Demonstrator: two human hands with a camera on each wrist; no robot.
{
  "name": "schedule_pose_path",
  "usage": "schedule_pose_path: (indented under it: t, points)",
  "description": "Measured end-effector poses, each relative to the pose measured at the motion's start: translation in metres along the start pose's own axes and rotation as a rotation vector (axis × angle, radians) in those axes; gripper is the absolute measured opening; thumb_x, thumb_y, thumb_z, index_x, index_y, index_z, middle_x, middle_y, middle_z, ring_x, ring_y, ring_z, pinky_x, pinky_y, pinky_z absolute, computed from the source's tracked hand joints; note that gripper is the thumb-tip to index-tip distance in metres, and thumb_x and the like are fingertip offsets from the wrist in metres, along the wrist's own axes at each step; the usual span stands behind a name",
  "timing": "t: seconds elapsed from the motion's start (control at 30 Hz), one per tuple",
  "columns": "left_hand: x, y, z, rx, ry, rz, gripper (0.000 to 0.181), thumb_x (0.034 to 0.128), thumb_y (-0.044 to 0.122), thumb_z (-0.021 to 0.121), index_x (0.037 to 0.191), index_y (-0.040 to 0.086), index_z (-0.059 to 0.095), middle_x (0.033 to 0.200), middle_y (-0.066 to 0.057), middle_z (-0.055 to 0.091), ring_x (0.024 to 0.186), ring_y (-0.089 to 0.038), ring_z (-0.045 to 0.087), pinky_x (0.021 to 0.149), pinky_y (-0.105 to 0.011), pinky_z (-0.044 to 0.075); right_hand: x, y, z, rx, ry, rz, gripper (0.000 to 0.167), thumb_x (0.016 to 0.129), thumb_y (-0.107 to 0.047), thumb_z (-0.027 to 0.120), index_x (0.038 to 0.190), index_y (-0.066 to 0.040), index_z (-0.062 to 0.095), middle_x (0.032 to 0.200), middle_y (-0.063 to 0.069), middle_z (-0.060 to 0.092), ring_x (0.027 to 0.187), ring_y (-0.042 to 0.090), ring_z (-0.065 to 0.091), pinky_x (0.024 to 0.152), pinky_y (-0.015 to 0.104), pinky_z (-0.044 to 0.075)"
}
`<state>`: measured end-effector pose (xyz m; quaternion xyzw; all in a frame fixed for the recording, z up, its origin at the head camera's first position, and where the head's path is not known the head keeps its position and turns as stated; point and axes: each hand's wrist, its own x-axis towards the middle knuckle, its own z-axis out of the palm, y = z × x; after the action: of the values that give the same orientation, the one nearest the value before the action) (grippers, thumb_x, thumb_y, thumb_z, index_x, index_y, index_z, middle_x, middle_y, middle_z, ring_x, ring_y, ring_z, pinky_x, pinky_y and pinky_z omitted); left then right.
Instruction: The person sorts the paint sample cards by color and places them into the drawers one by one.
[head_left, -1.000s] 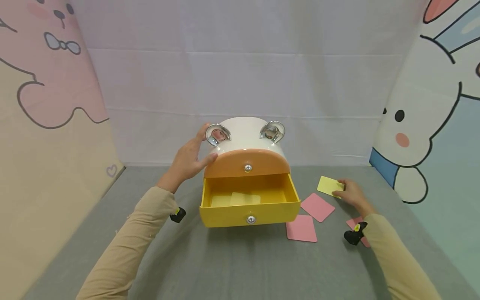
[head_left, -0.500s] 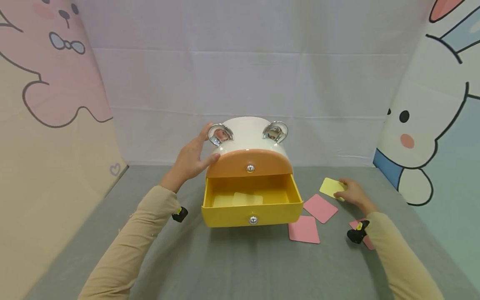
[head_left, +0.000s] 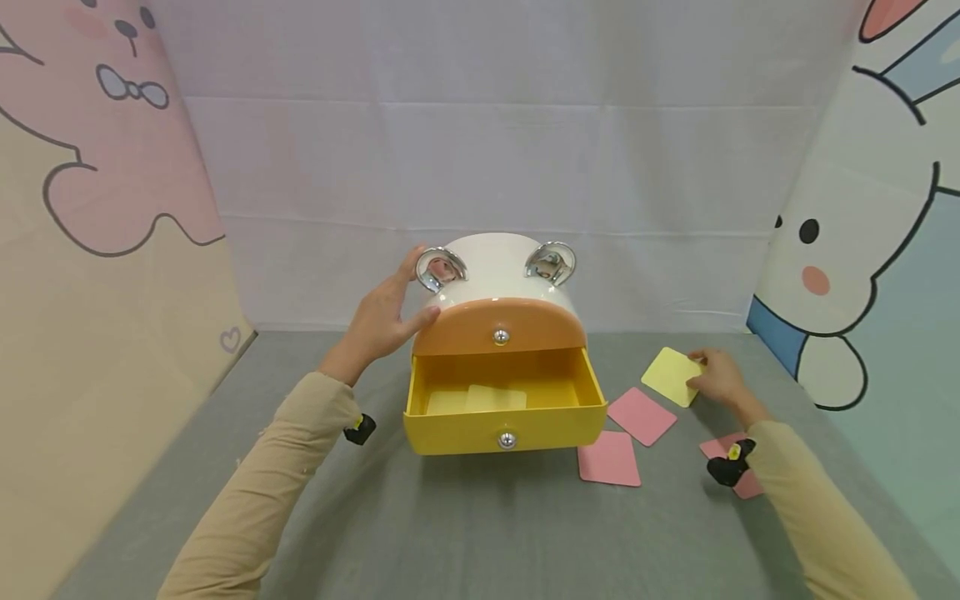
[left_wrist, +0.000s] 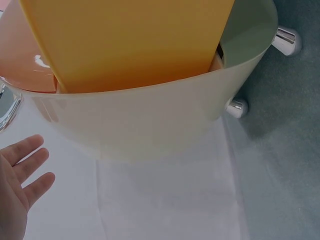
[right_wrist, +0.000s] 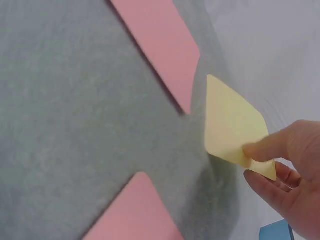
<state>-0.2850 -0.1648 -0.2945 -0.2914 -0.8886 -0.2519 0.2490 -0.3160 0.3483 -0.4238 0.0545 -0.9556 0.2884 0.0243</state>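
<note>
A small white cabinet (head_left: 487, 265) with silver ears stands at the centre in the head view. Its orange upper drawer (head_left: 457, 333) is closed, while the yellow lower drawer (head_left: 450, 433) is pulled out. Pale yellow cards (head_left: 495, 398) lie inside it. My left hand (head_left: 378, 321) rests against the cabinet's left side, its fingers extended in the left wrist view. At the right, my right hand (head_left: 723, 379) pinches a yellow square card (right_wrist: 230, 120) between thumb and fingers. The card is tilted up, with a shadow on the table below it.
Pink square cards lie on the grey table (head_left: 465, 542): one by the drawer's right corner (head_left: 609, 460), another pink card (head_left: 642, 417) behind it, and a third pink card (head_left: 750, 485) partly under my right wrist. A white cloth wall (head_left: 480, 167) rises behind the cabinet.
My right hand has lifted and turned the yellow card, moving slightly right, so more of its face shows. The left hand stays at the cabinet, and the pink cards stay put.
</note>
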Motion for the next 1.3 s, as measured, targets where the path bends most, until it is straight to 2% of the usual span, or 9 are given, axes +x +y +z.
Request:
schedule_pose_path:
  t: [0.1, 0.27, 0.47, 0.67, 0.7, 0.9, 0.97, 1.2, 1.3]
  points:
    - [0.0, 0.0, 0.0, -0.001, 0.002, 0.003, 0.077, 0.0863, 0.05, 0.05, 0.147, 0.021, 0.012, 0.132, -0.016, 0.047, 0.118, -0.032, 0.046, 0.093, -0.051, 0.038, -0.003, -0.006, -0.007, 0.03, 0.026, -0.031, 0.039, 0.071, 0.011, 0.052, 0.107, 0.023, 0.048, 0.098, 0.039, 0.047, 0.086, 0.044, 0.047, 0.069, 0.046, 0.044]
    - [0.0, -0.001, 0.0, -0.002, 0.003, 0.001, 0.077, 0.0861, 0.049, 0.05, 0.147, 0.021, 0.012, 0.131, -0.016, 0.048, 0.118, -0.032, 0.046, 0.093, -0.051, 0.038, -0.011, -0.017, -0.021, 0.037, 0.035, -0.078, 0.036, 0.07, 0.016, 0.043, 0.104, 0.023, 0.05, 0.092, 0.037, 0.048, 0.081, 0.042, 0.048, 0.057, 0.032, 0.043]
    - [0.001, 0.0, 0.001, -0.001, -0.004, -0.004, 0.077, 0.0862, 0.048, 0.051, 0.147, 0.021, 0.011, 0.131, -0.017, 0.048, 0.118, -0.032, 0.046, 0.093, -0.052, 0.037, -0.018, -0.03, -0.041, 0.057, 0.021, -0.087, 0.035, 0.075, 0.016, 0.041, 0.108, 0.022, 0.048, 0.098, 0.036, 0.046, 0.081, 0.04, 0.05, 0.056, 0.029, 0.046]
    - [0.0, 0.001, -0.001, 0.0, -0.005, -0.002, 0.078, 0.0862, 0.049, 0.05, 0.147, 0.02, 0.012, 0.131, -0.018, 0.048, 0.117, -0.032, 0.047, 0.093, -0.051, 0.038, -0.029, -0.061, -0.071, 0.081, 0.014, -0.081, 0.036, 0.079, 0.012, 0.043, 0.115, 0.019, 0.047, 0.104, 0.035, 0.044, 0.089, 0.043, 0.05, 0.058, 0.028, 0.05]
    - [0.0, 0.001, -0.001, 0.0, -0.005, -0.001, 0.078, 0.0862, 0.049, 0.05, 0.147, 0.02, 0.012, 0.131, -0.018, 0.048, 0.117, -0.032, 0.047, 0.093, -0.051, 0.038, -0.031, -0.065, -0.075, 0.091, 0.031, -0.079, 0.036, 0.079, 0.011, 0.043, 0.115, 0.018, 0.048, 0.103, 0.033, 0.045, 0.087, 0.04, 0.051, 0.057, 0.027, 0.05]
    - [0.0, 0.0, 0.0, 0.0, -0.005, 0.004, 0.078, 0.0863, 0.053, 0.048, 0.147, 0.02, 0.012, 0.132, -0.017, 0.047, 0.118, -0.033, 0.046, 0.093, -0.051, 0.037, -0.039, -0.091, -0.095, 0.086, 0.062, -0.171, 0.036, 0.081, 0.012, 0.046, 0.116, 0.015, 0.049, 0.105, 0.028, 0.05, 0.086, 0.034, 0.049, 0.056, 0.02, 0.048]
    - [0.0, 0.0, 0.0, -0.002, -0.005, 0.006, 0.078, 0.0862, 0.054, 0.047, 0.147, 0.02, 0.012, 0.132, -0.017, 0.047, 0.118, -0.033, 0.046, 0.094, -0.051, 0.037, -0.043, -0.102, -0.101, 0.082, 0.05, -0.215, 0.035, 0.083, 0.011, 0.047, 0.118, 0.014, 0.049, 0.109, 0.029, 0.05, 0.089, 0.033, 0.048, 0.058, 0.018, 0.048]
    - [0.0, 0.0, -0.001, -0.003, -0.008, 0.005, 0.077, 0.0864, 0.048, 0.051, 0.147, 0.02, 0.012, 0.131, -0.018, 0.048, 0.117, -0.033, 0.047, 0.093, -0.051, 0.037, -0.056, -0.144, -0.109, 0.098, 0.065, -0.335, 0.03, 0.087, 0.007, 0.048, 0.116, 0.008, 0.053, 0.112, 0.022, 0.052, 0.084, 0.004, 0.045, 0.061, 0.016, 0.049]
    - [0.0, 0.001, -0.001, -0.003, -0.016, -0.006, 0.078, 0.086, 0.045, 0.053, 0.147, 0.02, 0.012, 0.132, -0.018, 0.047, 0.118, -0.033, 0.046, 0.093, -0.051, 0.037, -0.06, -0.163, -0.108, 0.112, 0.063, -0.387, 0.03, 0.084, 0.009, 0.05, 0.114, 0.008, 0.055, 0.11, 0.02, 0.053, 0.084, 0.002, 0.046, 0.06, 0.018, 0.05]
